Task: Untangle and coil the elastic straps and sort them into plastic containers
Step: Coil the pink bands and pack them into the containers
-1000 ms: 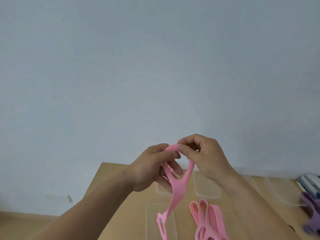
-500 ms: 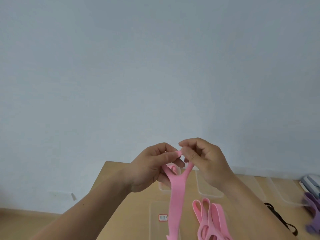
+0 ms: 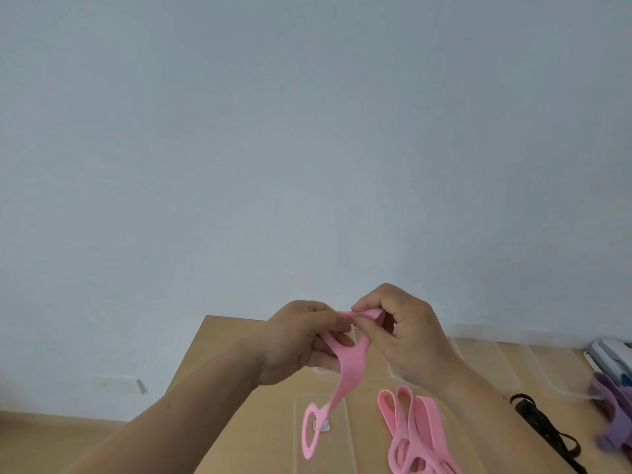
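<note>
Nearest the viewer, the free end of the pink strap (image 3: 349,367) is hanging as an open loop over a clear container (image 3: 297,439) on the counter (image 3: 219,354); whether the loop is touching the container cannot be told. Just right of it a pile (image 3: 420,436) of further pink straps is lying loose on the counter, with a black strap (image 3: 540,422) and a purple strap (image 3: 615,422) farther right, none of them coiled. Above these, the left hand (image 3: 294,340) and right hand (image 3: 407,330) are meeting in the air, clear of the counter. The left fingers (image 3: 337,321) are curling round and pinching one side of the strap's top fold; the right fingers (image 3: 367,325), thumb pressed to forefinger, are pinching the other side, the two pinches almost touching. From that fold the strap is dropping in two legs that join into one flat run, its long axis slanting down and to the left, so the whole free length is lying below the fingers and towards the viewer. The left hand is the nearer to that run, which is passing just beside its lower fingers. In judgement, coiling is only beginning, and the coming move is turning on drawing this hanging length up to the fold. Beyond the hands, more clear containers (image 3: 513,367) are standing along the counter's far edge against a plain wall (image 3: 307,131).
</note>
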Demonstrator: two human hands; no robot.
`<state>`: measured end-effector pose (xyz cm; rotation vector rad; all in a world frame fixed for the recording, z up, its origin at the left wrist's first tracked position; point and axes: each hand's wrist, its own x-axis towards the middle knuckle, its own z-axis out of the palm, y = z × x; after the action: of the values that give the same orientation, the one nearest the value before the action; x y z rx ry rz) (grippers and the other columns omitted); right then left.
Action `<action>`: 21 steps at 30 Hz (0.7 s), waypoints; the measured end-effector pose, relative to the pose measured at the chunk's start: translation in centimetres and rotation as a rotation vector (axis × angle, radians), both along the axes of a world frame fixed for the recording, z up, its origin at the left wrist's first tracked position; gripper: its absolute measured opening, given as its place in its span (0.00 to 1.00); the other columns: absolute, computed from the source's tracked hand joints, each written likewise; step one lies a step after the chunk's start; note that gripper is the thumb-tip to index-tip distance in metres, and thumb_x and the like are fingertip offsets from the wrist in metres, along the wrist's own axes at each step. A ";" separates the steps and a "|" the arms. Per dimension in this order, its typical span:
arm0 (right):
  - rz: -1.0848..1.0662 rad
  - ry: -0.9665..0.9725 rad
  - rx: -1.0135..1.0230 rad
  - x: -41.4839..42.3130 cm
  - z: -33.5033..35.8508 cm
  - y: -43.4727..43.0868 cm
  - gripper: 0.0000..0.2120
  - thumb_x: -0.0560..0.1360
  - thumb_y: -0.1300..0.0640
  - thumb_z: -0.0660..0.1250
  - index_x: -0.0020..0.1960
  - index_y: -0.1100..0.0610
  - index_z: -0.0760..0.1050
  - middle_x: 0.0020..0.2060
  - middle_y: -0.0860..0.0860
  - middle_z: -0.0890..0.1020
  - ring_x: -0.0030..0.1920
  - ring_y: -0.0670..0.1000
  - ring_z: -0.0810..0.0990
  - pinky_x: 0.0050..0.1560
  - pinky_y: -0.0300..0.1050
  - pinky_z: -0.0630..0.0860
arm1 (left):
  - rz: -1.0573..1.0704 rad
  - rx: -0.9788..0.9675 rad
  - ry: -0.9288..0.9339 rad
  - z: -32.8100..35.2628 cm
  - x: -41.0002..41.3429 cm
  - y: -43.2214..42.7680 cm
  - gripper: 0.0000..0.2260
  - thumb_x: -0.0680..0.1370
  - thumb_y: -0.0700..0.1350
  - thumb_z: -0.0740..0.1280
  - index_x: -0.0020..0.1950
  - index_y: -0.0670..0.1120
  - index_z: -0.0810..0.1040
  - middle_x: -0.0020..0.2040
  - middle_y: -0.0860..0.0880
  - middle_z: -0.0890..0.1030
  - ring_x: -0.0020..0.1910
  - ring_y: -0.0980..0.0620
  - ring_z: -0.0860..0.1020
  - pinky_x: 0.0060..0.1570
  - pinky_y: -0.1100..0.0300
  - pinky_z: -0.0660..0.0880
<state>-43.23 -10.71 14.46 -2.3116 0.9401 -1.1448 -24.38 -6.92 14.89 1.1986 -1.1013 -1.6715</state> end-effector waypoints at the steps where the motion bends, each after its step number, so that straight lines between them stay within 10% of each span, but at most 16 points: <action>1: 0.010 0.020 -0.055 0.1 -0.1 0.0 0.08 0.73 0.64 0.73 0.45 0.52 0.80 0.39 0.43 0.79 0.39 0.43 0.79 0.38 0.30 0.72 | -0.008 0.017 0.022 0.1 0.1 0.0 0.10 0.79 0.40 0.68 0.54 0.34 0.77 0.49 0.34 0.80 0.58 0.28 0.77 0.59 0.39 0.77; 6: 0.042 0.057 -0.213 0.2 -0.5 -0.4 0.07 0.73 0.68 0.71 0.44 0.57 0.80 0.40 0.46 0.78 0.39 0.44 0.76 0.38 0.35 0.72 | 0.021 0.054 0.122 0.1 0.1 -0.2 0.18 0.80 0.42 0.65 0.59 0.26 0.74 0.51 0.33 0.78 0.59 0.29 0.78 0.61 0.38 0.75; 10: 0.061 0.033 -0.225 0.3 -0.9 -0.6 0.07 0.72 0.69 0.72 0.44 0.58 0.81 0.41 0.47 0.79 0.41 0.46 0.79 0.38 0.39 0.75 | 0.096 -0.002 0.092 0.1 0.0 -0.3 0.06 0.79 0.36 0.65 0.50 0.32 0.77 0.46 0.35 0.81 0.50 0.34 0.82 0.58 0.40 0.78; 13: 0.118 -0.089 -0.052 0.2 -1.1 -0.5 0.05 0.73 0.64 0.73 0.45 0.55 0.81 0.40 0.45 0.80 0.40 0.47 0.80 0.38 0.37 0.75 | 0.116 -0.043 0.085 0.1 0.2 -0.1 0.03 0.76 0.32 0.67 0.49 0.34 0.78 0.45 0.36 0.82 0.44 0.40 0.84 0.48 0.49 0.82; 17: 0.192 -0.255 0.356 0.3 -0.9 -0.4 0.06 0.73 0.47 0.69 0.46 0.49 0.81 0.39 0.50 0.82 0.37 0.47 0.79 0.40 0.40 0.75 | 0.167 -0.140 -0.011 0.0 0.4 -0.1 0.07 0.75 0.33 0.70 0.51 0.33 0.77 0.48 0.31 0.82 0.48 0.33 0.82 0.57 0.38 0.76; 21: 0.171 -0.241 0.556 0.5 -0.9 -0.7 0.04 0.75 0.52 0.68 0.46 0.51 0.81 0.34 0.52 0.83 0.33 0.51 0.81 0.35 0.41 0.76 | 0.209 -0.211 -0.088 -0.3 0.3 0.2 0.09 0.74 0.36 0.74 0.49 0.33 0.78 0.46 0.34 0.82 0.47 0.34 0.81 0.56 0.33 0.75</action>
<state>-42.77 -11.37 13.59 -1.7298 0.8225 -0.9198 -24.12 -6.75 14.62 1.2140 -1.1337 -1.3214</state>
